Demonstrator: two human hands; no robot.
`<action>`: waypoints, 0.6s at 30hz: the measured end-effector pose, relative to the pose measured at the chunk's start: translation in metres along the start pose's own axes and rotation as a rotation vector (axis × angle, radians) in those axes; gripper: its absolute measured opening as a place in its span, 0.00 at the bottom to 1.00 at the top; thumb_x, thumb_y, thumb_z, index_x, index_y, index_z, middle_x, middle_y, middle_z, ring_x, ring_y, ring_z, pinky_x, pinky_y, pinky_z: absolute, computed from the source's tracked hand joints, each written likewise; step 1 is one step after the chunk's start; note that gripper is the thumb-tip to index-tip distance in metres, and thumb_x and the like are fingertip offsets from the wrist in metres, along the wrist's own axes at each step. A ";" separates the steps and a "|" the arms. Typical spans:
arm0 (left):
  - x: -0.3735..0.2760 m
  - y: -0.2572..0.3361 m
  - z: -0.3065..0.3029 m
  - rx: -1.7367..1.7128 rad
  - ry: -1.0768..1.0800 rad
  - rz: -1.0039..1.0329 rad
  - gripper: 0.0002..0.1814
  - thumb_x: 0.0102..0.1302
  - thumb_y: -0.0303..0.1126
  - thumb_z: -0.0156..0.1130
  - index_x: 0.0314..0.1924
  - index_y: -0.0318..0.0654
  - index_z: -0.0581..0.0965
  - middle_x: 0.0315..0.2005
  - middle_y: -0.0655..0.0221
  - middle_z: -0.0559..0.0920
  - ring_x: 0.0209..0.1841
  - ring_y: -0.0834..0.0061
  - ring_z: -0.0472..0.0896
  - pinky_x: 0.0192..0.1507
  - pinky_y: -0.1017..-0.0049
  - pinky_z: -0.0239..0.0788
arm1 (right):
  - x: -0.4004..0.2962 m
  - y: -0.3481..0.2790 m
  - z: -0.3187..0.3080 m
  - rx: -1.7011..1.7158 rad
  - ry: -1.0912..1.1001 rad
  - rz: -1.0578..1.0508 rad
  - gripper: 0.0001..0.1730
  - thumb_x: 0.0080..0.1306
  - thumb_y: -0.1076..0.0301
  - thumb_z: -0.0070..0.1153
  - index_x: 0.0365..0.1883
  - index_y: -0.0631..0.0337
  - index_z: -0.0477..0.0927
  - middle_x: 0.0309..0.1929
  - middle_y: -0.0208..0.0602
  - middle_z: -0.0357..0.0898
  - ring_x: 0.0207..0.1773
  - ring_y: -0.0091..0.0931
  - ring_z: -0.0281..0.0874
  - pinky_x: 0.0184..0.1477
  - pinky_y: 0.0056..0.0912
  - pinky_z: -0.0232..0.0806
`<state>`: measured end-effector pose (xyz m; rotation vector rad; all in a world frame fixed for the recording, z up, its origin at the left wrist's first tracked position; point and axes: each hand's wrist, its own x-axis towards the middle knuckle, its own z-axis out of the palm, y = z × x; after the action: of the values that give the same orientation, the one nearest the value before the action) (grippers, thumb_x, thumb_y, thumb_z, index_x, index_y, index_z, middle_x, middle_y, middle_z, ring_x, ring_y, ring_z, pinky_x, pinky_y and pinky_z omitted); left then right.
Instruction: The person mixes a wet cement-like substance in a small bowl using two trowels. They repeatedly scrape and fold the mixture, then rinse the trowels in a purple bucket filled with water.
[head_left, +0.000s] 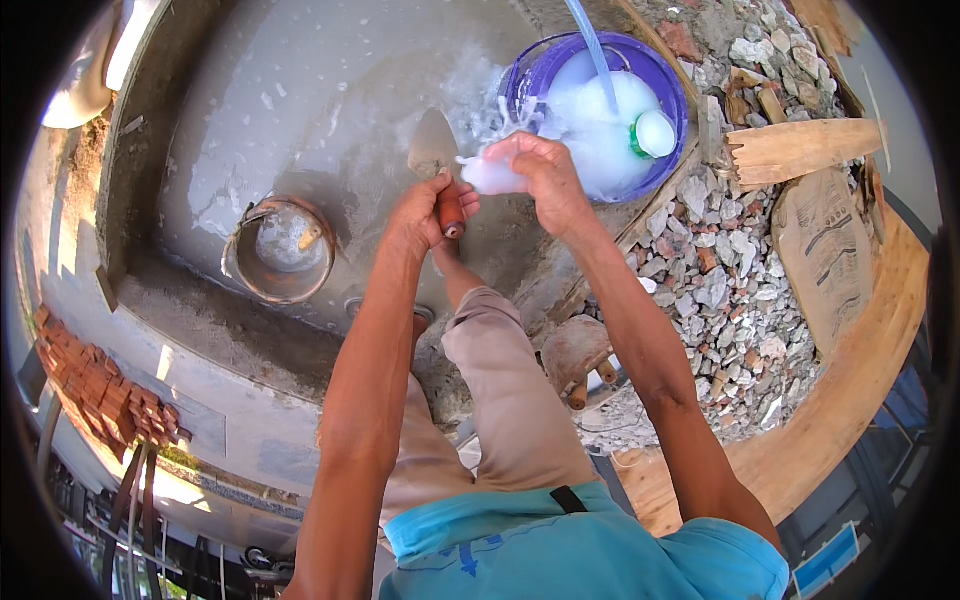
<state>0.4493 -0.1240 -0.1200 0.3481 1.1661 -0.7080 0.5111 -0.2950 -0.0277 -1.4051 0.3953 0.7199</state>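
My left hand grips the reddish handle of a masonry trowel, whose pointed, wet blade points away from me. Just right of it, my right hand holds a whitish, soapy wad, perhaps a sponge or cloth; foam blurs its outline. Beyond my right hand, a purple plastic bucket brims with foamy water. A pale blue hose runs down into it, and a white and green container floats in the foam. Water spills over the bucket's left side.
Shallow water covers the walled concrete floor around my feet. At left stands a mortar-crusted bucket. Rubble, a split board, a paper sack and wooden-handled floats lie at right. Stacked bricks are at far left.
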 end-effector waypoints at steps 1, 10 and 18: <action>0.004 0.006 0.006 0.026 -0.051 0.019 0.14 0.80 0.38 0.52 0.54 0.34 0.73 0.40 0.53 0.84 0.37 0.60 0.86 0.31 0.64 0.84 | -0.007 0.001 0.017 -0.134 -0.025 -0.077 0.15 0.65 0.76 0.48 0.45 0.69 0.84 0.42 0.44 0.87 0.47 0.32 0.85 0.53 0.36 0.77; -0.010 0.048 0.019 0.369 0.032 0.034 0.22 0.80 0.49 0.51 0.42 0.34 0.76 0.26 0.69 0.80 0.22 0.79 0.76 0.21 0.75 0.72 | 0.037 0.032 -0.122 -0.207 0.556 0.023 0.13 0.70 0.71 0.54 0.49 0.65 0.84 0.45 0.40 0.86 0.49 0.31 0.82 0.49 0.33 0.74; -0.003 0.036 0.001 0.438 -0.004 0.089 0.24 0.82 0.51 0.47 0.51 0.32 0.72 0.29 0.64 0.81 0.23 0.74 0.78 0.21 0.74 0.76 | 0.062 0.043 -0.179 0.627 0.288 0.127 0.13 0.70 0.62 0.56 0.44 0.63 0.83 0.40 0.43 0.83 0.45 0.38 0.82 0.42 0.44 0.75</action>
<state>0.4738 -0.0972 -0.1203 0.7603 0.9792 -0.8841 0.5565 -0.4561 -0.1272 -0.8878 0.8612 0.4340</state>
